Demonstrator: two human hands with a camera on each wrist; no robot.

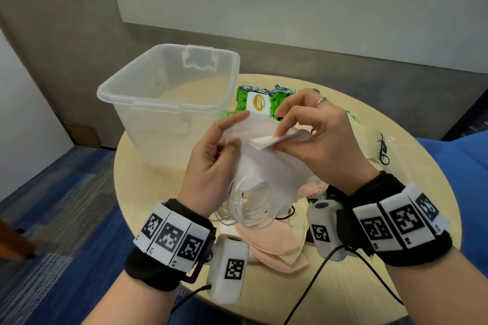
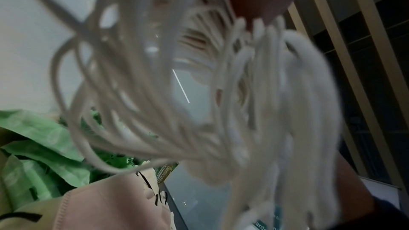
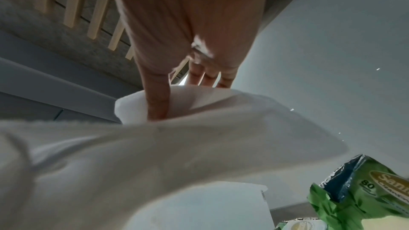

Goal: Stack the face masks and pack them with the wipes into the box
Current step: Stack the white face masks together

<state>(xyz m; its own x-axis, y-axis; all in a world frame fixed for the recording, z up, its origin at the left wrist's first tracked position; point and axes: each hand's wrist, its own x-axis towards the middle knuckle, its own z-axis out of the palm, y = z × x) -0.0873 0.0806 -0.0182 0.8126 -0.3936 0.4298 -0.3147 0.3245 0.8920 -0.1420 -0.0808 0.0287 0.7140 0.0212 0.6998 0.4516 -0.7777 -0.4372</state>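
Both hands hold a bunch of white face masks (image 1: pixel 266 166) above the round table (image 1: pixel 148 187). My left hand (image 1: pixel 214 155) grips the bunch from the left, thumb on top. My right hand (image 1: pixel 311 137) pinches a folded white mask edge (image 1: pixel 274 140) at the top of the bunch. White ear loops (image 1: pixel 237 208) dangle below, and they fill the left wrist view (image 2: pixel 177 93). Pink and beige masks (image 1: pixel 274 243) lie on the table under the hands. Green wipes packs (image 1: pixel 261 103) sit behind the hands. The clear plastic box (image 1: pixel 169 97) stands open at the back left.
A wrapped mask with black loops (image 1: pixel 380 145) lies at the table's right edge. Black cables (image 1: pixel 340 266) run from the wrist cameras across the near table edge. Blue carpet (image 1: pixel 52 219) lies to the left; a grey wall stands behind.
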